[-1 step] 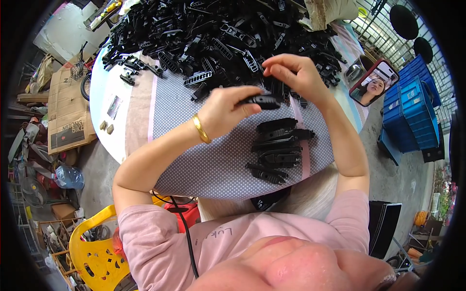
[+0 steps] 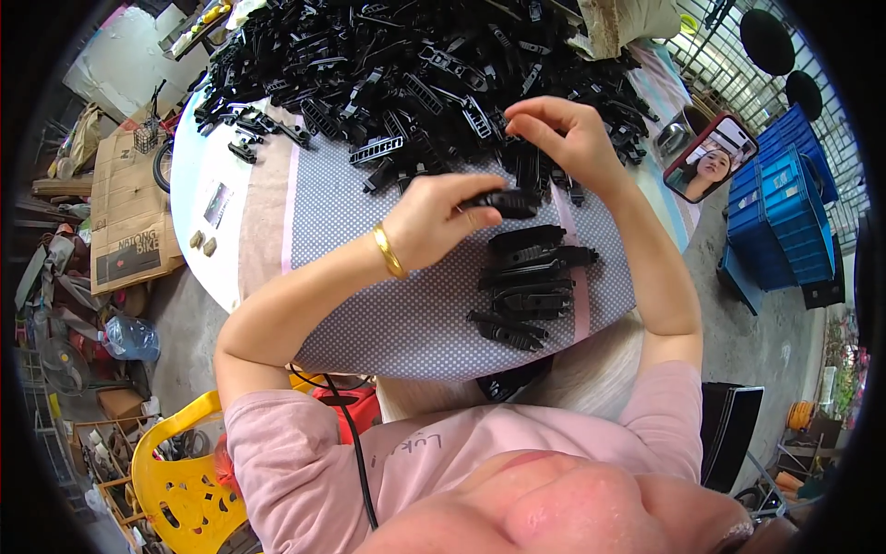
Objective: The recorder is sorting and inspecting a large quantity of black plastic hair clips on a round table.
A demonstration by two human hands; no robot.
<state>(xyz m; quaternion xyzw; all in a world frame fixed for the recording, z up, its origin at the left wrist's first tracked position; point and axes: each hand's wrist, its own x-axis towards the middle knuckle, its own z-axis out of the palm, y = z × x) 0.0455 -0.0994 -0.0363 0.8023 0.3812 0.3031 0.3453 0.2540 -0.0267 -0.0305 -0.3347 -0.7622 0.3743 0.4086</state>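
Observation:
In the middle of the table, my left hand (image 2: 426,214) wears a gold bangle and is closed around a long black plastic part (image 2: 517,204). The part's ribbed end sticks out past my fingers. My right hand (image 2: 574,138) hovers above it, near the front edge of a large pile of similar black plastic parts (image 2: 425,92). Its thumb and fingertips are drawn together in a pinch; whatever is between them is too small to make out. Just below my hands, several black parts (image 2: 531,286) lie side by side in a column on the dotted tablecloth (image 2: 388,319).
A phone (image 2: 711,157) with a person on its screen stands by the right table edge, beside a metal cup (image 2: 676,138). Small brown lumps (image 2: 209,246) lie at left. Blue crates (image 2: 780,217) stand right; a yellow chair (image 2: 189,471) and a cardboard box (image 2: 129,208) are left.
My left hand has shifted slightly right and toward me with the black plastic part. My right hand has moved a little to the right. The column of parts has stayed put.

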